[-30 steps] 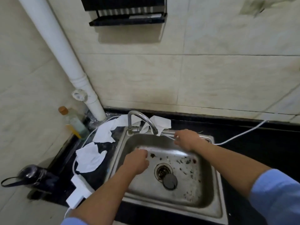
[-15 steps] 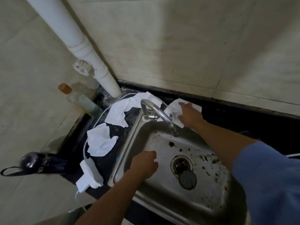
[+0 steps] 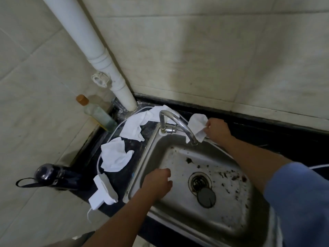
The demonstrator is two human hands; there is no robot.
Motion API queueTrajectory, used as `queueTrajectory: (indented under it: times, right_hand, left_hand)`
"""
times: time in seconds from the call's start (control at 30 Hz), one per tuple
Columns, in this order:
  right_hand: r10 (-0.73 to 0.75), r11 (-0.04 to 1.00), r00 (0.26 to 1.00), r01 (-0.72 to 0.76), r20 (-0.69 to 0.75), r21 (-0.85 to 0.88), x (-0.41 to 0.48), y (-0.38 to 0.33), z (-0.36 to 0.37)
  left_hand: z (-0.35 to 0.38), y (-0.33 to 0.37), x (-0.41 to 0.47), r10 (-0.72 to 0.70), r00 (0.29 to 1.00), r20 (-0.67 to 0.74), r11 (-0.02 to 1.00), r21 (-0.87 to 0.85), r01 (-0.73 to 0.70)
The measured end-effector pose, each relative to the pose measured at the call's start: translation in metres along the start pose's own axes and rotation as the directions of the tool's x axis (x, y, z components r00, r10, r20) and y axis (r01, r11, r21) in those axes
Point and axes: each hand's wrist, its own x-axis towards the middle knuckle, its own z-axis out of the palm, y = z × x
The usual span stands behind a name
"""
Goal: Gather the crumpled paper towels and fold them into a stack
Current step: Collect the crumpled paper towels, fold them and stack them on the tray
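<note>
Three crumpled white paper towels lie around a dirty steel sink (image 3: 151, 145). My right hand (image 3: 216, 130) pinches one towel (image 3: 197, 124) behind the faucet (image 3: 178, 122), lifting its edge off the black counter. A second towel (image 3: 137, 125) lies left of the faucet, near the white pipe. A third towel (image 3: 115, 155) sits on the counter left of the sink. My left hand (image 3: 157, 182) hovers inside the sink's left side, fingers curled, holding nothing.
A white drain pipe (image 3: 99, 57) stands in the corner. An orange-capped bottle (image 3: 96, 113) leans beside it. A white power adapter (image 3: 103, 191) with cable lies at the counter's front left, next to a dark flask (image 3: 53, 175). A drain plug (image 3: 206, 197) lies in the sink.
The view has tilted down and closer. My right hand went from the sink's back rim to the towel behind the faucet and closed on it. My left hand stayed in the sink.
</note>
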Motion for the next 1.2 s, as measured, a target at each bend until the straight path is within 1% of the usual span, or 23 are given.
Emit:
queueTrajectory:
  times: [0.17, 0.27, 0.37, 0.43, 0.53, 0.67, 0.8, 0.87, 0.97, 1.03, 1.1, 1.13, 1.2]
  right_hand:
    - [-0.003, 0.997, 0.988, 0.015, -0.157, 0.076, -0.071, 0.018, -0.047]
    - [0.034, 0.997, 0.964, -0.014, -0.263, 0.08, -0.124, 0.037, -0.074]
    - [0.074, 0.995, 0.939, -0.048, -0.335, 0.085, -0.182, 0.06, -0.094]
    - [0.116, 0.992, 0.923, -0.092, -0.367, 0.083, -0.22, 0.079, -0.106]
    - [0.195, 0.981, 0.891, -0.172, -0.411, 0.091, -0.276, 0.113, -0.122]
    - [0.295, 0.955, 0.846, -0.275, -0.444, 0.109, -0.33, 0.158, -0.13]
    - [0.397, 0.916, 0.795, -0.375, -0.458, 0.144, -0.378, 0.209, -0.13]
    - [0.42, 0.904, 0.8, -0.41, -0.429, 0.121, -0.399, 0.235, -0.12]
    - [0.414, 0.903, 0.862, -0.43, -0.294, 0.011, -0.428, 0.275, -0.086]
    - [0.377, 0.911, 0.913, -0.395, -0.154, -0.116, -0.448, 0.3, -0.056]
    - [0.345, 0.916, 0.939, -0.335, 0.005, -0.218, -0.467, 0.319, -0.03]
    - [0.33, 0.922, 0.942, -0.306, 0.065, -0.238, -0.474, 0.328, -0.02]
    - [0.289, 0.944, 0.949, -0.26, 0.128, -0.203, -0.486, 0.342, -0.012]
  left_hand:
    - [-0.003, 0.013, -0.022, 0.12, 0.992, -0.028, 0.991, 0.058, -0.118]
    - [0.0, 0.026, -0.035, 0.207, 0.978, -0.027, 0.974, 0.094, -0.204]
    - [0.009, 0.048, -0.048, 0.305, 0.952, -0.028, 0.948, 0.108, -0.3]
    - [0.018, 0.067, -0.057, 0.354, 0.935, -0.017, 0.928, 0.13, -0.349]
    - [0.035, 0.1, -0.074, 0.419, 0.907, 0.037, 0.895, 0.154, -0.419]
    - [0.054, 0.137, -0.092, 0.492, 0.867, 0.079, 0.855, 0.144, -0.498]
    - [0.076, 0.177, -0.108, 0.553, 0.827, 0.103, 0.803, 0.201, -0.562]
    - [0.087, 0.2, -0.113, 0.569, 0.812, 0.128, 0.783, 0.218, -0.583]
    - [0.109, 0.234, -0.114, 0.558, 0.817, 0.143, 0.788, 0.215, -0.576]
    - [0.129, 0.255, -0.114, 0.551, 0.82, 0.156, 0.795, 0.202, -0.572]
    - [0.15, 0.272, -0.116, 0.53, 0.83, 0.177, 0.805, 0.203, -0.557]
    - [0.159, 0.279, -0.117, 0.515, 0.837, 0.185, 0.811, 0.211, -0.545]
    - [0.174, 0.29, -0.117, 0.486, 0.849, 0.209, 0.821, 0.223, -0.525]
